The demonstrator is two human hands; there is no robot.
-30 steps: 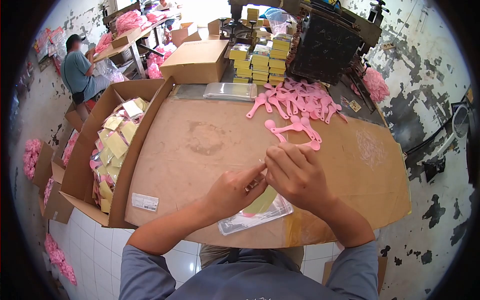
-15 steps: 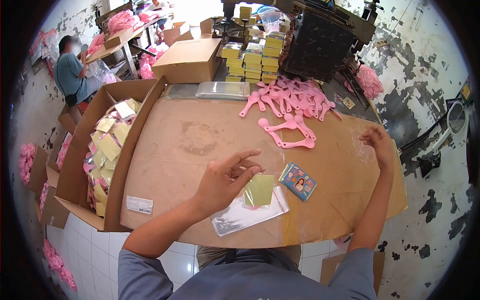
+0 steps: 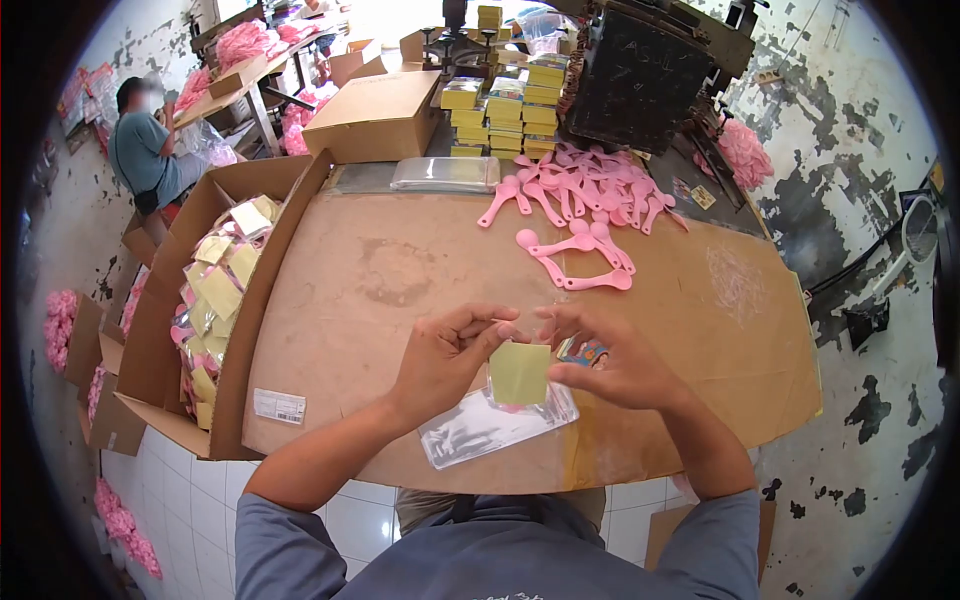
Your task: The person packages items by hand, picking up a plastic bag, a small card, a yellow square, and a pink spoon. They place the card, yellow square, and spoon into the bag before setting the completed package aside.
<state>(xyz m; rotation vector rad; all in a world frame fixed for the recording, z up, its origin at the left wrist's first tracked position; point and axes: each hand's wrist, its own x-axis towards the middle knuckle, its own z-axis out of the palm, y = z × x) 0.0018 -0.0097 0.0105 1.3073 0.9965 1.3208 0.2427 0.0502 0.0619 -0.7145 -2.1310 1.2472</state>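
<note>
One small clear packet (image 3: 519,374) with a yellow face, up over the near half of the desk (image 3: 340,335), between left hand (image 3: 455,345) and right hand (image 3: 622,362). Left thumb and forefinger nearly together at the packet's far end, seemingly with its film in the pinch. Right thumb spread well apart from half-curled fingers, just beside the packet's right edge, with nothing plainly in grasp; contact there impossible to tell. Of the two, left nearer to the packet's far end, right thumb nearer to its right side. Packet's long axis roughly from far edge to near edge of the desk. Underneath, toward the middle of the near edge, flat clear bags (image 3: 470,440), long axis aslant from near left to far right. Partly hidden by the right hand, blue printed cards (image 3: 588,353). Toward the far edge, a loose group of pink spoons (image 3: 598,282), with a larger spoon heap (image 3: 575,185) beyond. Along the left edge, an open carton (image 3: 268,300) of filled packets (image 3: 215,295).
</note>
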